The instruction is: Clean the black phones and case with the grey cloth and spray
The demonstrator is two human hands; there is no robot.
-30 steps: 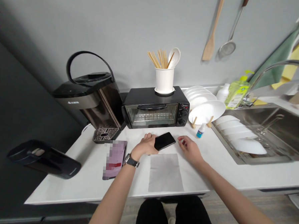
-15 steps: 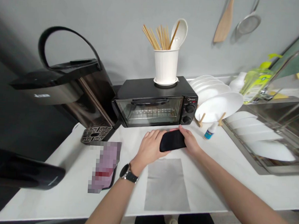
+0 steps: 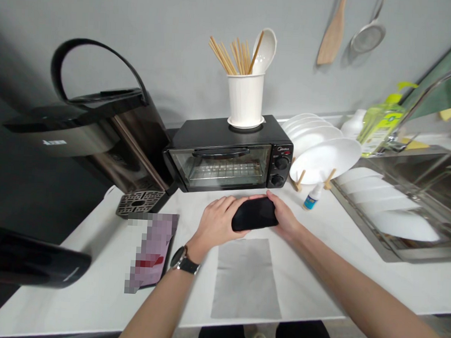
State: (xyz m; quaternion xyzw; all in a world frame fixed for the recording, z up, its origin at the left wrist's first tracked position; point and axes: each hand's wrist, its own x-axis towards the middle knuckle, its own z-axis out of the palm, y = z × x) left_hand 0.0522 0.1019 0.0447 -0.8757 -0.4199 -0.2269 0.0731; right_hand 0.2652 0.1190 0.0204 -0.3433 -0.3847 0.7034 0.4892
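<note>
A black phone is held just above the white counter, in front of the toaster oven. My left hand grips its left end, fingers curled under it. My right hand grips its right end, with fingers over the top edge. A grey cloth lies flat on the counter just below the phone. A watch sits on my left wrist.
A tablet with a blurred screen lies left of the cloth. A black water boiler stands at the left. A small dropper bottle, plates in a rack and a sink are to the right. A utensil holder tops the oven.
My right hand has closed on the phone's right end, and both hands now hold it. The view has moved closer and slightly left.
</note>
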